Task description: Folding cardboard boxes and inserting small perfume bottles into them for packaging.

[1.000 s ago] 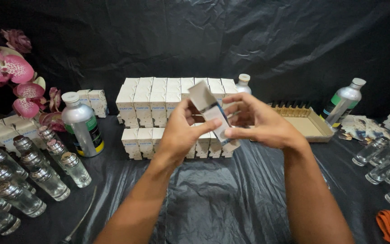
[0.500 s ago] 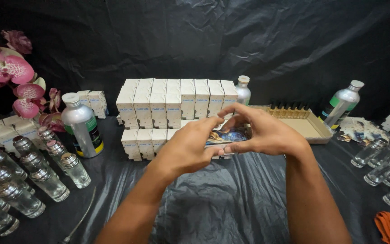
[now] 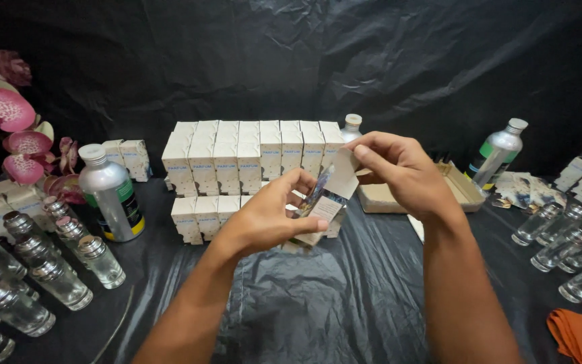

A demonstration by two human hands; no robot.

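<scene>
Currently the small white carton [image 3: 322,205] sits above the black sheet [image 3: 331,296], just in front of the stacked boxes [image 3: 250,152] at 12 o'clock. The left hand [image 3: 274,219] clamps its body; the right hand [image 3: 395,168] pinches the top flap [image 3: 343,172], raised toward 1 o'clock. Judging by this, the carton is being opened or closed; handling that flap calls for a steady grip below.

Both forearms bare to the frame edge; no sleeves visible. Left hand [image 3: 267,219] and right hand [image 3: 399,168]: no gloves, rings, watch or wristbands. Fingernails short, unpainted. No markings seen on either arm.
</scene>
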